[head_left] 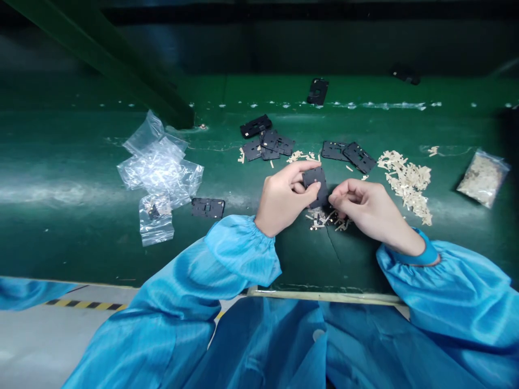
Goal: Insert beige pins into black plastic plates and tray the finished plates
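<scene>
My left hand [284,195] grips a flat black plastic plate [315,182] between thumb and fingers, holding it tilted above the green bench. Close to that plate's right edge, my right hand [364,204] is closed in a pinch. Whatever sits between its fingertips is too small to make out. Under the hands lies a small heap of pale and dark bits [323,219]. Just beyond my left hand are several similar black plates [270,143] in a loose pile, and two more plates [359,156] overlap behind my right hand.
A spread of cream strips [409,181] lies right of my right hand, with a filled clear bag [483,178] farther right. Crumpled plastic bags [158,162] and a single black plate [208,207] are on the left. A green post [133,70] rises behind the bags.
</scene>
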A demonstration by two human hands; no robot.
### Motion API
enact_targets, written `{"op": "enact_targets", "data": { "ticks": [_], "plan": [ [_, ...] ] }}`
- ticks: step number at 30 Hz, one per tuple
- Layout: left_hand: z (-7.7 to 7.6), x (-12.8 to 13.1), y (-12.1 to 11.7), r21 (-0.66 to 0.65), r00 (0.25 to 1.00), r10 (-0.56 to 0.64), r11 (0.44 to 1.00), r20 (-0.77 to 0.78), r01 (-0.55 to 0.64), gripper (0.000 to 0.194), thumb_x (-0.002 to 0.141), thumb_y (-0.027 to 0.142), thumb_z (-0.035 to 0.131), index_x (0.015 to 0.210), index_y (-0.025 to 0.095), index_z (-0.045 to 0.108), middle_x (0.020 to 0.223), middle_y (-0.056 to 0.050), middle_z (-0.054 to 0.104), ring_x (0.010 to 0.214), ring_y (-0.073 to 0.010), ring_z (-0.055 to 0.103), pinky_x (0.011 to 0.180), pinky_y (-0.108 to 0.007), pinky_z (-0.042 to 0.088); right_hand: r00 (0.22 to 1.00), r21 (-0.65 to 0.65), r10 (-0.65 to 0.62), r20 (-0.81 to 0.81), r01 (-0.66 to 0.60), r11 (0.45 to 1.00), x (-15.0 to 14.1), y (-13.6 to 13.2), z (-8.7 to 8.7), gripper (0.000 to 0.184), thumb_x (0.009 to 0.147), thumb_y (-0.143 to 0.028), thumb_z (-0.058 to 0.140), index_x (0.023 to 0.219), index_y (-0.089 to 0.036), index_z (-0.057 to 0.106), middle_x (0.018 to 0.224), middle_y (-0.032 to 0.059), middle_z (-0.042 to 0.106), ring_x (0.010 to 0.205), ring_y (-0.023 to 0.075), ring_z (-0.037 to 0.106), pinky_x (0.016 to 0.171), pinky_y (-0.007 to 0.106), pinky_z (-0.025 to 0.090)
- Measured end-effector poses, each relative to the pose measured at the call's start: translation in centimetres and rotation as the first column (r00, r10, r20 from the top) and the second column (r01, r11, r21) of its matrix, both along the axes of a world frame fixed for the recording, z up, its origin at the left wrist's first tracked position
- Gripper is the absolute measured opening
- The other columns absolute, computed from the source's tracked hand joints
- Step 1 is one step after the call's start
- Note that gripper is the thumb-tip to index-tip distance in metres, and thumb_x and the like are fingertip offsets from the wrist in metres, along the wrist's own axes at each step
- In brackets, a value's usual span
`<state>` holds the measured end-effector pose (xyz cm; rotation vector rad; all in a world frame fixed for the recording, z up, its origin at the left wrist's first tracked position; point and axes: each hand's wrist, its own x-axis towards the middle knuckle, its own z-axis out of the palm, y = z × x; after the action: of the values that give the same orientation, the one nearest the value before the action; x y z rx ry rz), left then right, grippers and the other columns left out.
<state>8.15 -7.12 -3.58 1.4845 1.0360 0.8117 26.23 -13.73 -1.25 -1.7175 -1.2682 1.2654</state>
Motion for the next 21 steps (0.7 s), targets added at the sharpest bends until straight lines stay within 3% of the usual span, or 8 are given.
{"op": "enact_targets", "data": {
  "ticks": [14,21],
  "plan": [
    [-0.11,0.11,-0.12,-0.015,1.0,-0.003,1.0,0.01,0.003,0.038,0.082,0.014,0.068,0.119,0.02,0.072,0.068,0.004,0.067,0.049,-0.0052,0.054,0.052,-0.018,0.043,0.992,0.03,-0.037,0.122,0.034,0.999,-0.26,-0.19,-0.25,0.018,0.084,-0.034,0.072,0.076,-0.018,0.066,0.064,0.0018,0.067,0.053,0.0123,0.055,0.05,0.026,0.04],
    [0.19,0.13,0.31,-0.052,0.997,0.016,0.999,0.077,-0.012,0.036,0.082,0.017,0.071,0.118,0.018,0.072,0.071,0.003,0.069,0.049,-0.0067,0.058,0.05,-0.019,0.046,0.99,-0.08,-0.029,-0.14,0.018,0.997,0.66,0.05,0.46,0.031,0.088,-0.047,0.073,0.085,-0.017,0.072,0.071,0.0032,0.068,0.056,0.012,0.057,0.051,0.025,0.044]
  ]
}}
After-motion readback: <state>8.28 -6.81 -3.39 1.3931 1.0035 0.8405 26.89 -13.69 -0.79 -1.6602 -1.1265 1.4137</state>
